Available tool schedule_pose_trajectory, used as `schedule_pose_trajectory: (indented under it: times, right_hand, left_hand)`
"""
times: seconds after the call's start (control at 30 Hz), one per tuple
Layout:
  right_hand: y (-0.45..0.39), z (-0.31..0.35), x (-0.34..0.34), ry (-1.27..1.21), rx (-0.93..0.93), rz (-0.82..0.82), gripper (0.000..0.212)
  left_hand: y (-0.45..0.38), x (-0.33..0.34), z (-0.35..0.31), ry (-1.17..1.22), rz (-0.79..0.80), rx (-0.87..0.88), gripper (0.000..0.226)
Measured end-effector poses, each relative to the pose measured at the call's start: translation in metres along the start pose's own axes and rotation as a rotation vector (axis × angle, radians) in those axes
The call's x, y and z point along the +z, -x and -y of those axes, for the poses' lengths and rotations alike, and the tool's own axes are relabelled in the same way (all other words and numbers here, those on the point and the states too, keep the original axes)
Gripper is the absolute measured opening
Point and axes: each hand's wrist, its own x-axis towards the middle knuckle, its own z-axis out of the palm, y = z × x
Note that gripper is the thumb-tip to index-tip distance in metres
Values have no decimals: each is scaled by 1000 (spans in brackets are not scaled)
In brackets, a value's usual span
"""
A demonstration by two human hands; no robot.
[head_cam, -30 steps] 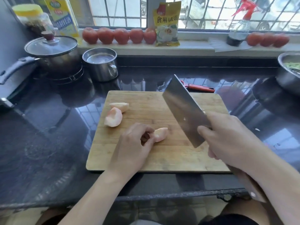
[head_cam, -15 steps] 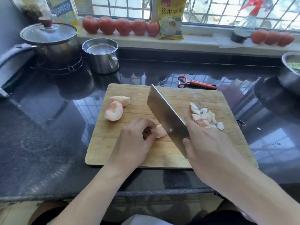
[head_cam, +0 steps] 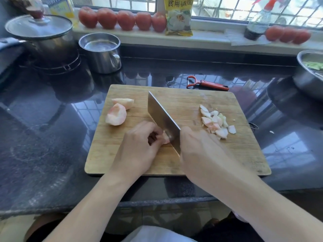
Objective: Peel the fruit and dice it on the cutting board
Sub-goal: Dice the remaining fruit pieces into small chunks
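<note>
On the table's near edge, cutting board. Cleaver, raised a second ago, now down through fruit wedge; right hand grips handle, left hand pinches wedge. Two peeled pieces wait toward board's far-left corner; diced pile right. Dicing midway.

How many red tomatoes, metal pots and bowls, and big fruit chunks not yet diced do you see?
Tomatoes: 8
Metal pots and bowls (lidded pot, mug pot, bowl): 3
Big fruit chunks (two loose, one held): 3
Total: 14
</note>
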Motion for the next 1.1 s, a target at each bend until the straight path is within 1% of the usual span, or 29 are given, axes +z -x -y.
schedule_pose_trajectory:
  times: [0.07,0.1,0.17,0.2,0.27,0.33,0.4,0.43,0.5,0.57,0.63,0.7,0.77,0.8,0.9,1.07,1.1]
  right_hand:
    - [-11,7,-3,-5,2,-25,4]
    - [-17,6,-3,-25,-3,-34,5]
    - [-22,-3,-2,-72,-6,-32,13]
    - [-21,-10,-3,-132,-5,-32,14]
    - [-15,-24,-7,-355,-2,-22,14]
    - [-10,-41,-12,-574,0,-21,14]
    - [-9,-55,-19,-772,18,-9,14]
    - [-10,-62,-22,-895,42,3,14]
    - [-13,-76,-25,-1107,113,21,15]
    - [-15,-87,-26,-1203,191,3,16]
    - [-15,-97,-27,-1254,240,-48,16]
    - [-12,-105,-27,-1272,257,-73,16]
    - [-9,-110,-27,-1252,233,-75,17]
    - [-7,-112,-27,-1239,213,-73,17]
    - [-6,-113,-24,-1209,178,-59,19]
    - [-7,-114,-23,-1193,178,-54,17]
    - [-7,-115,-23,-1189,171,-58,17]
  left_hand:
    - [1,0,-2,-17,-16,14,16]
    - [2,0,-4,-23,-26,7,16]
    - [5,-5,-4,-13,-56,-53,17]
    - [5,-10,-3,-4,-67,-110,17]
    - [3,-23,-2,-22,-77,-236,15]
    - [-1,-33,-1,-150,-67,-270,7]
    - [-6,-36,-3,-329,-63,-159,1]
    - [-7,-33,-5,-379,-59,-82,6]
    - [-9,-23,-11,-392,-3,1,18]
    - [-13,-11,-17,-382,80,31,26]
    - [-20,-1,-21,-405,119,36,27]
    - [-30,4,-21,-429,100,72,17]
    - [-40,5,-19,-481,78,121,9]
    - [-45,4,-20,-507,95,116,11]
    - [-61,1,-19,-528,220,66,18]
    - [-80,-14,-39,-508,435,14,16]
    - [-79,-16,-45,-509,469,28,15]
